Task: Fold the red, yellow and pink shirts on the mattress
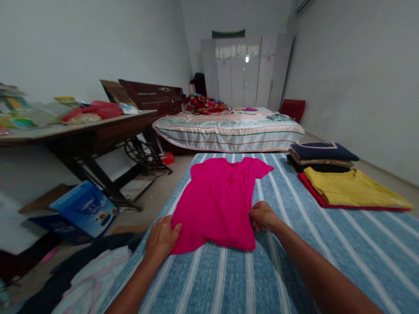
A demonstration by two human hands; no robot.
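Magenta fabric fills the middle of your view: a pink T-shirt lies spread flat on the blue striped mattress, neckline pointing to twelve o'clock and hem toward you. Your left hand rests at the shirt's seven o'clock corner, fingers curled over the hem edge and thumb lying on the cloth. Your right hand sits at the shirt's four o'clock side, fingers bunched and pinching the side seam.

At two o'clock from the shirt, well apart from it, a yellow folded garment lies on top of a red one, and just behind them stands a stack of dark folded clothes. At twelve o'clock, beyond the mattress, a striped bed carries a crumpled floral cloth, with white wardrobes behind it.

At ten o'clock a dark wooden table holds papers and a red bag. Below it, at nine o'clock, a blue printed box leans on the floor; its lettering is probably a brand name, but it is too blurred for you to read. At seven o'clock, a heap of pale and dark clothes lies beside the mattress edge.
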